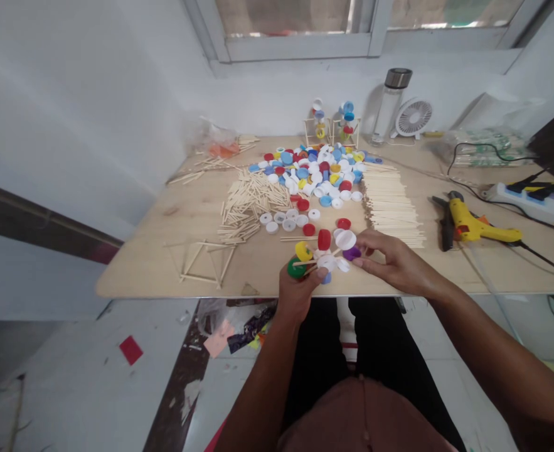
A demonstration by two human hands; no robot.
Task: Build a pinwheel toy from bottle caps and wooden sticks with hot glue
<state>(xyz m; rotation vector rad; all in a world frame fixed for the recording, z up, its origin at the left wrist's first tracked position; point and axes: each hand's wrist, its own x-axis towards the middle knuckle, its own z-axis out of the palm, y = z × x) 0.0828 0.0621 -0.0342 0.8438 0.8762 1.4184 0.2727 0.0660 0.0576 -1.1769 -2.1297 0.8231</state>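
Both my hands are over the front edge of the plywood table (258, 276). My left hand (298, 292) grips a model of bottle caps and wooden sticks (326, 258) from below, near its green and yellow caps. My right hand (394, 263) pinches the model's other side, with its fingertips at a white cap (346, 239) and a purple cap (351, 253). Beyond my hands lies a heap of multicoloured bottle caps (309, 176). A loose pile of wooden sticks (251, 204) lies left of it, and a neat row of sticks (392, 204) lies right.
A stick frame (201, 263) lies at the table's front left. Two cap-and-stick towers (332, 122) stand at the back, near a glass bottle (388, 107) and a small fan (414, 117). On the right are a yellow glue gun (479, 225), black pliers (446, 223) and a power strip (521, 201).
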